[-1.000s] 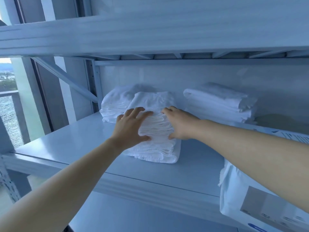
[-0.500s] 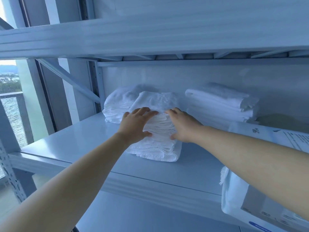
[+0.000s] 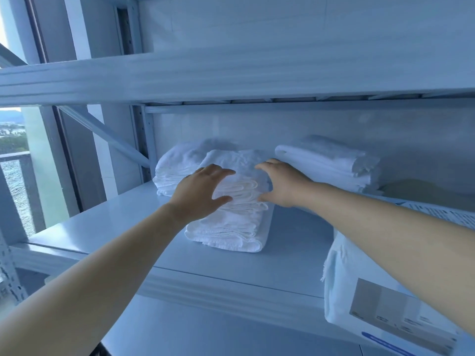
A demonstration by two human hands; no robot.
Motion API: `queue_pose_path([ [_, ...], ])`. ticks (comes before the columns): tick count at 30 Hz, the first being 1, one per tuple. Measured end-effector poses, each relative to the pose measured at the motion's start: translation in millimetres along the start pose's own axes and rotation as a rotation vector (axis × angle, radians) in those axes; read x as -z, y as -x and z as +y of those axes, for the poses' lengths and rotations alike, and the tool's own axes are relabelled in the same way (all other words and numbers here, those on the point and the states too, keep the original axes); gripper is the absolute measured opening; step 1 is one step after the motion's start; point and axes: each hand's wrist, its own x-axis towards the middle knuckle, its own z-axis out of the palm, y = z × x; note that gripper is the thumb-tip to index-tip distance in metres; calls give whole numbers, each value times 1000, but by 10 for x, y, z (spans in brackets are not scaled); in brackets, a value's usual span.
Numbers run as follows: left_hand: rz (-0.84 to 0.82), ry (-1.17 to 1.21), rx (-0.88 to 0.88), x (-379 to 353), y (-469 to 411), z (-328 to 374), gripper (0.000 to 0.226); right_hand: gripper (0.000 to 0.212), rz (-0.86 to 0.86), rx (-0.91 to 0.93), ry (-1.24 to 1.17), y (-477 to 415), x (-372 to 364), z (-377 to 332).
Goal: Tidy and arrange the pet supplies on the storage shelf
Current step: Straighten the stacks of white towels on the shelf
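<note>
- The middle towel stack (image 3: 231, 222) lies on the shelf (image 3: 102, 227), well forward of its neighbours, with the folded edges facing the person.
- The left hand (image 3: 203, 191) clasps the stack's upper folds from 9 o'clock, fingers spread over the top and thumb against the front edge.
- The right hand (image 3: 282, 186) mirrors it from 3 o'clock, fingers arched over the top and thumb tucked at the front. Two matched holds likely keep the loose layers from sliding apart.
- A rounder pile (image 3: 174, 170) sits at the stack's 10 o'clock, touching or just behind it. A flatter pile (image 3: 329, 163) sits at 2 o'clock against the back wall.
- My guess at the step: squaring the stack or easing it back into line with the other two.
- A white bag (image 3: 385, 304) at 4 o'clock overhangs the shelf's front edge, right under the right forearm, so a careless elbow could nudge it.
</note>
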Motion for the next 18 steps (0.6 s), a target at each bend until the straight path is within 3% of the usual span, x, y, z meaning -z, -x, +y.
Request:
queue_pose_path([
  [18, 40, 171, -179, -303, -878, 913, 48, 55, 99, -201, -34, 327, 588, 963],
])
